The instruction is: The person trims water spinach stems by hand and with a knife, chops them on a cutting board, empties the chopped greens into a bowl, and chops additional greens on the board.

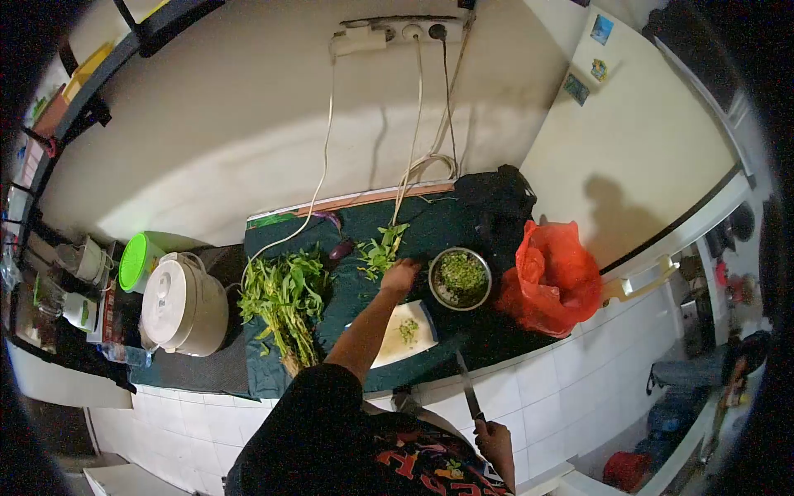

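Note:
My right hand [494,441] is closed round the handle of a knife [470,390], held low in front of the counter. My left hand [400,278] reaches over the dark cloth beside a small pile of green leaves [381,250]; what its fingers hold, if anything, is too small to tell. Below it lies a white cutting board [423,327] with a few chopped green bits [408,331] on it. A metal bowl [433,288] right of my left hand holds chopped greens [461,278]. A big bunch of leafy stems [285,298] lies to the left.
A red plastic bag [556,277] stands right of the bowl. Purple eggplant [341,249] lies near the back. At the left are a white rice cooker [183,306] and a green-lidded container [134,262]. Cables [331,132] hang from wall sockets onto the counter.

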`<move>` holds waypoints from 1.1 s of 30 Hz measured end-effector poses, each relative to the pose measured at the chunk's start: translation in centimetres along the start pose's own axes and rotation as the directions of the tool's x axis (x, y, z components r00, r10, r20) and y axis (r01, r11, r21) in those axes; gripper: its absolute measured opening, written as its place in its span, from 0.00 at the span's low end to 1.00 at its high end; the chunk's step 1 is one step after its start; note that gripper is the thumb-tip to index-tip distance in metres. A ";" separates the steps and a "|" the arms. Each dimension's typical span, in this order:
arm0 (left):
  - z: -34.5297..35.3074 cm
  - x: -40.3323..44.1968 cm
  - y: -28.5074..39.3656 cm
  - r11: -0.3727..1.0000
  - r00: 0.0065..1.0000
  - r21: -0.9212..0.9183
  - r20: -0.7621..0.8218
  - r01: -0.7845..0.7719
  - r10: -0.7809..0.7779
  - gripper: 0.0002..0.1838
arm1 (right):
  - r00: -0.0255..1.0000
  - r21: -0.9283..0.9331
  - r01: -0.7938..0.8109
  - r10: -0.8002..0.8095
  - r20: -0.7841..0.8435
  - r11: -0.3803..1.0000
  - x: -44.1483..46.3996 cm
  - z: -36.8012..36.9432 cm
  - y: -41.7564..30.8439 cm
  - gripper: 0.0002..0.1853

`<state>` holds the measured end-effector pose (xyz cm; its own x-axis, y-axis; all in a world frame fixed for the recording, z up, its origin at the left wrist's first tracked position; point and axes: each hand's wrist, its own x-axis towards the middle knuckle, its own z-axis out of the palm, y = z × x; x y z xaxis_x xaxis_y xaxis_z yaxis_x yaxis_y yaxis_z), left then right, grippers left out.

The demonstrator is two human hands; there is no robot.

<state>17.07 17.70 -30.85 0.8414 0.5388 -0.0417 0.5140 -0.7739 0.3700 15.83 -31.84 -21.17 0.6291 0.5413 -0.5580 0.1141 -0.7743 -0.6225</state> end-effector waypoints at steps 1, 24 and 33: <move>-0.1 0.1 0.4 1.000 1.000 -0.004 -0.005 -0.003 0.003 0.19 | 0.999 -0.029 0.041 -0.042 -0.030 0.999 -0.3 -0.1 -0.2 0.24; 1.2 1.8 2.8 0.996 0.997 0.057 -0.021 0.075 -0.074 0.15 | 1.000 -0.277 0.023 -0.024 0.001 0.961 1.0 -2.1 -4.5 0.26; -1.4 -5.8 -2.3 0.328 0.874 -0.942 -0.104 0.066 -0.474 0.14 | 0.905 -0.493 0.239 -0.376 -0.199 0.837 7.7 2.6 -5.9 0.20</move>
<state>10.74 16.83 -30.20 0.4748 0.8725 -0.1154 0.0670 0.0949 0.9932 17.96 -22.25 -23.19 0.6797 0.7154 -0.1618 0.6246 -0.6802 -0.3836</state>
